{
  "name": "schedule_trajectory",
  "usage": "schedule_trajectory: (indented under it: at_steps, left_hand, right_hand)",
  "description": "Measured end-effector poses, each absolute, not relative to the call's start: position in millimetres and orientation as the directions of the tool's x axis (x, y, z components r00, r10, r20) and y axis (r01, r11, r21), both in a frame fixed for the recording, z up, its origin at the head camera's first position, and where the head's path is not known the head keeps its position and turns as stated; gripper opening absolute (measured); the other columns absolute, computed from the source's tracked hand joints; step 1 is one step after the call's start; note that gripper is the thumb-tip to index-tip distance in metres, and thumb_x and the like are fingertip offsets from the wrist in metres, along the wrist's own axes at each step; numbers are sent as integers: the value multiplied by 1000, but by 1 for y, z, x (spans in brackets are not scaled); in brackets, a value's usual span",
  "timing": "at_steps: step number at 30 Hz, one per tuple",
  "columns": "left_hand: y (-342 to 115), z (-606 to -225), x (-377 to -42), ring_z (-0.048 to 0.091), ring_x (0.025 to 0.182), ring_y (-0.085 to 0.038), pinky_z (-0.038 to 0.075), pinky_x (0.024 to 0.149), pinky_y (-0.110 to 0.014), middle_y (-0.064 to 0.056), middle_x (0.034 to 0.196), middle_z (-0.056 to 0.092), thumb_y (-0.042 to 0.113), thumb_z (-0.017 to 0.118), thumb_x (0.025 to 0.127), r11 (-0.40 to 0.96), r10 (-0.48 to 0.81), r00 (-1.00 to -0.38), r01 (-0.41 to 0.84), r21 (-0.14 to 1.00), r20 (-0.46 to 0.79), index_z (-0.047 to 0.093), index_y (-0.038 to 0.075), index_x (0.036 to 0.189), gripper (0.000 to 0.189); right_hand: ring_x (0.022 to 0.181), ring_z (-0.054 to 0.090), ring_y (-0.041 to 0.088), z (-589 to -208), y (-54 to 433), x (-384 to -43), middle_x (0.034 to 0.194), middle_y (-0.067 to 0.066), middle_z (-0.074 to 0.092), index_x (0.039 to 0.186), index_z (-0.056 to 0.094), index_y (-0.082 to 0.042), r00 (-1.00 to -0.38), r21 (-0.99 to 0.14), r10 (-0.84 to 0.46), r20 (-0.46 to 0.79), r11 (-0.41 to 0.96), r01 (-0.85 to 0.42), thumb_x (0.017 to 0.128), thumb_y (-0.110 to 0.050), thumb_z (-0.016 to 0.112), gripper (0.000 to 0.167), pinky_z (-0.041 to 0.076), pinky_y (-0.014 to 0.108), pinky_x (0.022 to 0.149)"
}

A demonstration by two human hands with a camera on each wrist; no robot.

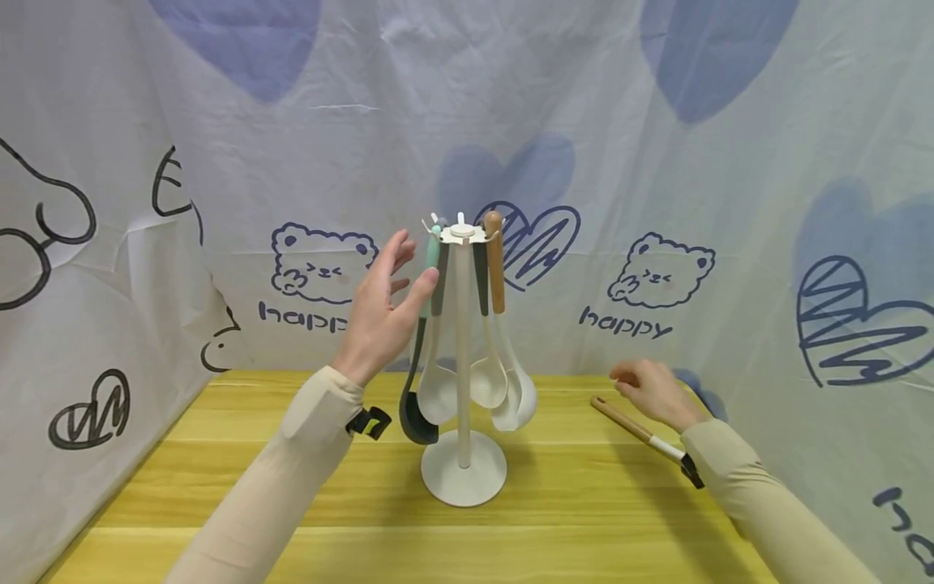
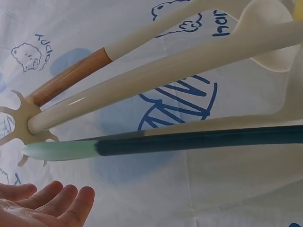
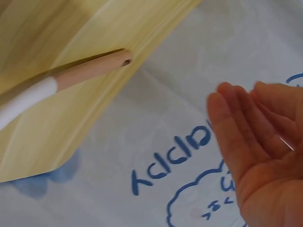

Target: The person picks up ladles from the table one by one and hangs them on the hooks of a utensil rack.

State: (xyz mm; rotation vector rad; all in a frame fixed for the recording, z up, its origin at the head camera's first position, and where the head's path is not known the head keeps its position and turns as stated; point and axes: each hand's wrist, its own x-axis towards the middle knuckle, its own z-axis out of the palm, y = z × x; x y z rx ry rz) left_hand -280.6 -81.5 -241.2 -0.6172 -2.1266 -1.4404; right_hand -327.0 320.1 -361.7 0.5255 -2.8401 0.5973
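A white utensil rack [image 1: 463, 357] stands upright with several utensils hanging from its top hooks. My left hand [image 1: 379, 316] is raised beside a black ladle [image 1: 416, 418] with a mint-green handle. In the left wrist view its fingers [image 2: 78, 203] are extended, a gap apart from that green handle [image 2: 61, 150]. Over on the right, a utensil with a wooden handle [image 1: 620, 415] and white neck lies on the table; my right forearm hides its far end. Above its handle end hovers my right hand [image 1: 657, 393], fingers slightly bent, holding nothing.
White and cream ladle-like heads [image 1: 489, 381] hang around the pole, one utensil with a brown wooden handle [image 1: 496, 276]. The rack's round base [image 1: 464, 491] rests on the yellow wood-grain table [image 1: 350, 503]. A printed cloth [image 1: 409, 97] hangs behind and at both sides.
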Motion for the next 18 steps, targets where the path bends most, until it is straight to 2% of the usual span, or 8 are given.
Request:
schedule_trajectory:
  at_steps: [8,13,18]
  left_hand:
    - [-94,-266,-275,39,141,-24,42,111,-45,-11,153,40,41,53,99,341,86,-793,592,730,603,25,16,155,67]
    - [-102,-281,-274,38,142,-25,41,112,-46,-11,154,39,41,52,100,354,90,-812,567,744,576,25,17,155,67]
    - [-107,-291,-273,40,139,-29,42,110,-50,-12,152,41,43,52,100,369,88,-833,536,759,545,26,18,155,66]
  right_hand:
    - [83,70,29,-372,335,-325,95,19,73,103,71,7,-902,-217,-406,143,877,-429,84,2,65,20,59,45,76]
    - [82,70,30,-376,339,-327,92,20,73,100,71,8,-888,-183,-437,143,870,-458,77,8,62,24,59,45,76]
    - [79,68,27,-383,346,-326,87,17,73,93,72,5,-890,-175,-445,99,873,-455,72,10,60,25,58,40,70]
